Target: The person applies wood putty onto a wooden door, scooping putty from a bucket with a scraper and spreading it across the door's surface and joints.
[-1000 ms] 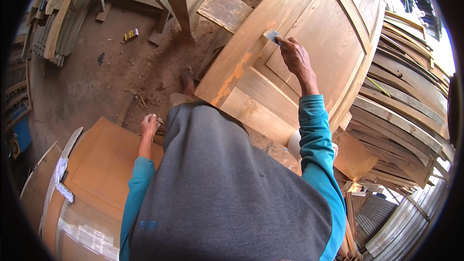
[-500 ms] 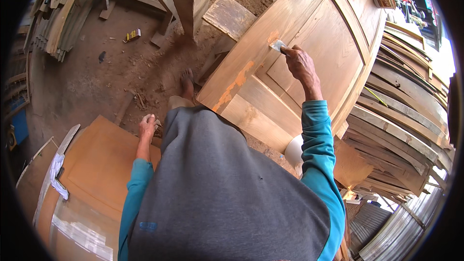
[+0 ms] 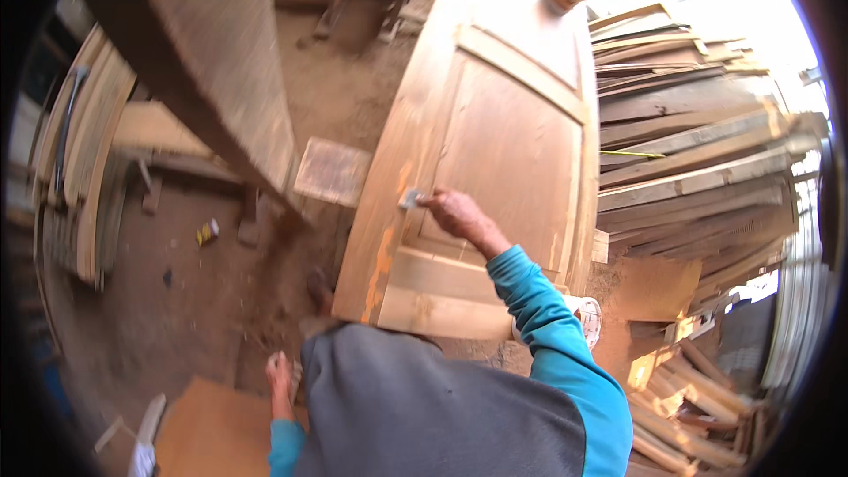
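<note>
A panelled wooden door (image 3: 495, 141) lies flat in front of me, bare wood with an orange patch near its left stile. My right hand (image 3: 455, 212) reaches out over it in a blue sleeve. It grips a small flat grey scraper (image 3: 410, 200) whose blade rests against the door's left stile. My left hand (image 3: 281, 375) hangs low at my side by my grey top, fingers loosely curled with nothing seen in them, just above a brown board (image 3: 216, 428).
A thick wooden post (image 3: 208, 79) leans at the upper left. A small square board (image 3: 332, 172) and a yellow tin (image 3: 207, 231) lie on the dirt floor. Stacked planks (image 3: 698, 159) fill the right side. A white bucket (image 3: 586, 318) sits behind my right arm.
The view has swung so the door now lies more upright in the picture. My right hand has slid the scraper along the left stile. My left hand stays at my side.
</note>
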`<act>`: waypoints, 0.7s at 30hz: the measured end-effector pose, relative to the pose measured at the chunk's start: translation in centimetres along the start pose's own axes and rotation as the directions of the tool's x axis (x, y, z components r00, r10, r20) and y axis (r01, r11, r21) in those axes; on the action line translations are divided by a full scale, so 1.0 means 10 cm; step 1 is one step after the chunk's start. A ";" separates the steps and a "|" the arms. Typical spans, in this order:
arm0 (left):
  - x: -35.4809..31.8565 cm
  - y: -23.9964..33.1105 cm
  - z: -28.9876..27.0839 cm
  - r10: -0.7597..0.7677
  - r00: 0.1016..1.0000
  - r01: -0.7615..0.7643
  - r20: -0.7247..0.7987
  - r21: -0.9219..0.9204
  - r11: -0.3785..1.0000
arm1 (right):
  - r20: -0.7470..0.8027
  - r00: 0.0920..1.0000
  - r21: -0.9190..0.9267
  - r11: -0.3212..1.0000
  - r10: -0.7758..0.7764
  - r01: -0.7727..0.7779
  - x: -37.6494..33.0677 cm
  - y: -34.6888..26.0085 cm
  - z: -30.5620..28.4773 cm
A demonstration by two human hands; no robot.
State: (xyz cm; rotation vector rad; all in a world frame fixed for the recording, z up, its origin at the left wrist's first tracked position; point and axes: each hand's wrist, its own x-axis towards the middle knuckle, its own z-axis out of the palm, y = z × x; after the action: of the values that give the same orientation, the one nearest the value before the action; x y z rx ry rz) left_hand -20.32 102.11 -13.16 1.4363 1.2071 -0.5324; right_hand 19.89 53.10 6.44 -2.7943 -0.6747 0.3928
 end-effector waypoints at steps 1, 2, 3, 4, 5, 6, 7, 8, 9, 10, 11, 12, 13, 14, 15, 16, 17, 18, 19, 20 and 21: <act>0.03 -0.07 -0.01 -0.032 0.999 0.031 -0.015 -0.017 0.999 | 0.046 0.999 -0.012 1.000 0.003 -0.003 0.01 -0.12 -0.12; -0.04 0.01 0.09 -0.016 1.000 0.016 -0.008 -0.031 0.999 | 0.050 0.998 0.003 0.999 0.046 -0.047 -0.04 -0.16 -0.17; -0.05 0.04 0.12 -0.041 0.999 0.042 0.014 -0.033 0.999 | 0.066 0.995 0.032 0.997 0.071 -0.073 -0.11 -0.20 -0.21; -0.01 0.10 0.17 -0.058 0.998 0.058 0.013 -0.034 0.998 | 0.078 0.993 0.017 0.995 0.093 -0.095 -0.17 -0.23 -0.21; 0.03 0.16 0.19 -0.081 0.997 0.081 0.004 -0.038 0.996 | 0.095 0.990 0.008 0.994 0.108 -0.109 -0.21 -0.24 -0.20; 0.07 0.19 0.20 -0.065 0.998 0.065 0.008 -0.038 0.997 | 0.088 0.992 0.008 0.996 0.087 -0.088 -0.25 -0.26 -0.23; 0.14 0.22 0.21 -0.028 0.999 0.030 0.027 -0.057 0.998 | 0.073 0.993 0.006 0.996 0.088 -0.089 -0.22 -0.26 -0.28; 0.14 0.25 0.23 0.001 0.999 0.003 0.050 -0.075 0.997 | 0.079 0.993 0.014 0.996 0.091 -0.092 -0.24 -0.31 -0.34; 0.15 0.29 0.23 0.006 0.999 -0.003 0.053 -0.073 0.997 | 0.087 0.992 0.025 0.995 0.093 -0.095 -0.26 -0.36 -0.37; 0.18 0.34 0.22 0.046 0.996 -0.043 0.081 -0.037 0.998 | 0.050 0.997 0.090 0.994 0.062 -0.066 -0.28 -0.37 -0.33; 0.19 0.42 0.25 0.084 0.990 -0.084 0.112 -0.004 0.996 | 0.047 0.997 0.089 0.994 0.064 -0.068 -0.30 -0.39 -0.29; 0.20 0.50 0.29 0.082 0.991 -0.082 0.109 -0.005 0.997 | -0.002 0.997 0.139 0.987 0.080 -0.079 -0.32 -0.42 -0.25; 0.16 0.65 0.36 0.151 0.977 -0.160 0.152 0.049 0.986 | -0.045 0.994 0.191 0.977 0.104 -0.093 -0.34 -0.43 -0.19; 0.07 0.84 0.44 0.208 0.958 -0.231 0.195 0.104 0.967 | -0.033 0.994 0.200 0.975 0.105 -0.096 -0.36 -0.42 -0.11; -0.02 1.03 0.55 0.228 0.944 -0.265 0.238 0.136 0.955 | -0.020 0.991 0.239 0.963 0.135 -0.126 -0.35 -0.38 -0.05; -0.10 1.21 0.62 0.238 0.932 -0.291 0.275 0.173 0.941 | 0.001 0.987 0.285 0.946 0.162 -0.155 -0.36 -0.36 0.01; -0.12 1.23 0.67 0.303 0.898 -0.352 0.318 0.108 0.930 | -0.047 0.985 0.338 0.931 0.166 -0.141 -0.37 -0.41 0.06; -0.05 1.31 0.80 0.345 0.864 -0.401 0.367 0.087 0.912 | -0.102 0.981 0.386 0.915 0.167 -0.116 -0.35 -0.34 0.04; -0.15 1.53 0.97 0.375 0.819 -0.448 0.434 0.075 0.891 | -0.156 0.972 0.426 0.900 0.177 -0.096 -0.37 -0.27 0.07; -0.23 1.70 1.12 0.405 0.774 -0.489 0.487 0.053 0.871 | -0.206 0.961 0.469 0.880 0.184 -0.068 -0.38 -0.22 0.10; -0.34 1.85 1.25 0.423 0.736 -0.516 0.529 0.034 0.856 | -0.105 0.946 0.587 0.787 0.308 -0.191 -0.39 -0.23 0.07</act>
State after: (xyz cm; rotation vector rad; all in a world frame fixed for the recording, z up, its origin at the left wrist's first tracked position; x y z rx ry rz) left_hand -1.63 92.31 -5.26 1.5554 0.3496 -0.6174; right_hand 15.39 53.37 7.19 -2.2914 -0.0973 0.2971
